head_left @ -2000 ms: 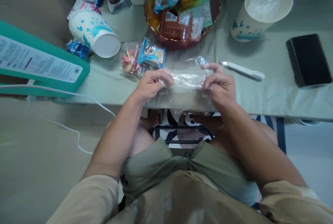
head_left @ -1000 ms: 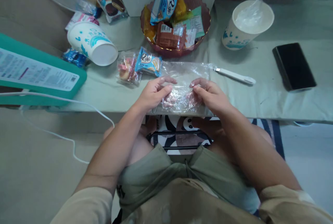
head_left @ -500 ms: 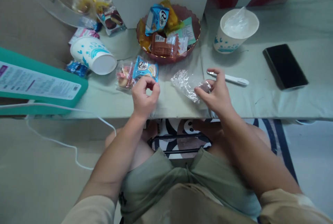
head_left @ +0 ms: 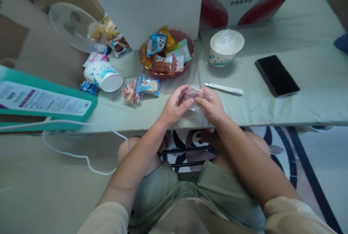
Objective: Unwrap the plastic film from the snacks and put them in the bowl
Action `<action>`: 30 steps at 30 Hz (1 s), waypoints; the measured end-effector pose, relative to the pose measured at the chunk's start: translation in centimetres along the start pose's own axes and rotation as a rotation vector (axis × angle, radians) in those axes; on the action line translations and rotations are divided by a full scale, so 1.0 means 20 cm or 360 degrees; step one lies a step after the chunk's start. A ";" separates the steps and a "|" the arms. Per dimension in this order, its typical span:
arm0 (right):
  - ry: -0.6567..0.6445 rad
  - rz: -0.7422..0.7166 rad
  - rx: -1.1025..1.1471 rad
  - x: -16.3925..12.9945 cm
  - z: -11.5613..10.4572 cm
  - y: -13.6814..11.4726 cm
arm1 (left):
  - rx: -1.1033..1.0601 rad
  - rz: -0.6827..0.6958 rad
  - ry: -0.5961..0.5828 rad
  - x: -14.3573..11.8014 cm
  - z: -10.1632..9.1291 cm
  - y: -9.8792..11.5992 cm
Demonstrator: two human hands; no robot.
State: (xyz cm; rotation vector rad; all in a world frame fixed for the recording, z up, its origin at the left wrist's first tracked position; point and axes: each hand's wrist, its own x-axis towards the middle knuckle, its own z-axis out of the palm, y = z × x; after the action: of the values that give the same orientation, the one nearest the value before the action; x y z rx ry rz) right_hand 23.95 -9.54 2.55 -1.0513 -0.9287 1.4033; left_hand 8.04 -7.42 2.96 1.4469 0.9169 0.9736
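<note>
Between my hands is a crumpled clear plastic bag [head_left: 196, 108], just above the cloth near the table's front edge. My left hand [head_left: 175, 104] has its fingers curled around the bag's left side. With thumb and fingers closed, my right hand [head_left: 213, 106] grips its right side. Beyond the right hand lies a white-handled craft knife [head_left: 224, 88]. A blue snack packet [head_left: 148, 85] and a clear packet with pinkish contents [head_left: 132, 92] lie left of my left hand. Behind them stands a reddish scalloped bowl [head_left: 165, 76] holding several wrapped snacks.
A paper cup [head_left: 222, 59] with clear plastic inside stands back right; a phone [head_left: 277, 75] lies beyond it. Another paper cup [head_left: 102, 75] rests on its side at left, near a green container [head_left: 81, 112]. A white cable [head_left: 88, 161] hangs off the left front. Boxes [head_left: 152, 5] stand behind.
My left hand has moved right, from beside the blue packet to the plastic bag. The bag is now held between both hands. The camera view has shifted, showing more of the back.
</note>
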 end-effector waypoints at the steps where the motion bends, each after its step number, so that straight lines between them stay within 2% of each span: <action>1: -0.0050 0.0045 0.0173 0.01 0.00 -0.01 | -0.0167 -0.0128 -0.0036 0.02 0.03 0.01; 4: -0.0170 0.0154 0.0635 0.04 -0.02 -0.05 | -0.0383 -0.0335 -0.0013 0.11 0.07 0.03; 6: -0.0084 0.0151 0.0743 0.08 -0.06 -0.08 | -0.0242 -0.0251 0.0073 0.22 0.06 0.06; 10: 0.0457 0.0002 0.0597 0.18 -0.15 -0.13 | 0.0376 0.0283 0.0435 0.55 0.04 0.17; 11: 0.0540 -0.0009 0.0549 0.20 -0.18 -0.14 | 0.0540 0.0416 0.0463 0.65 0.05 0.23; 13: 0.0561 0.0015 0.0518 0.24 -0.21 -0.16 | 0.0881 0.0781 0.0481 0.85 0.13 0.34; 15: 0.0488 0.0059 0.0547 0.27 -0.22 -0.17 | 0.1247 0.0993 0.0396 1.03 0.26 0.43; 16: 0.0458 0.0078 0.0564 0.29 -0.22 -0.18 | 0.1498 0.0941 0.0263 1.10 0.34 0.46; 17: 0.0440 0.0092 0.0577 0.30 -0.22 -0.18 | 0.1743 0.0780 0.0174 1.16 0.41 0.47; 19: 0.0425 0.0114 0.0600 0.32 -0.21 -0.19 | 0.2027 0.0488 -0.0240 1.26 0.53 0.44; 22: 0.0413 0.0128 0.0631 0.33 -0.21 -0.19 | 0.2104 -0.0006 -0.0691 1.34 0.63 0.33; 24: 0.0398 0.0137 0.0645 0.33 -0.22 -0.20 | 0.2089 -0.0249 -0.0853 1.38 0.66 0.27; 25: 0.0392 0.0144 0.0648 0.34 -0.22 -0.20 | 0.2084 -0.0300 -0.0893 1.39 0.66 0.26; 27: 0.0394 0.0162 0.0646 0.33 -0.23 -0.21 | 0.2041 -0.0247 -0.0867 1.39 0.66 0.26; 29: 0.0414 0.0169 0.0634 0.33 -0.24 -0.21 | 0.1985 -0.0146 -0.0787 1.33 0.63 0.28; 30: 0.0431 0.0166 0.0627 0.33 -0.24 -0.20 | 0.1876 -0.0053 -0.0686 1.28 0.61 0.29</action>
State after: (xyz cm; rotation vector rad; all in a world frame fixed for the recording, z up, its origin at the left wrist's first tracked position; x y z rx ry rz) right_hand 29.68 -2.69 4.37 -0.9661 -0.3845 1.4140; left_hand 28.73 11.42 9.99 2.4589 1.2311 -0.0351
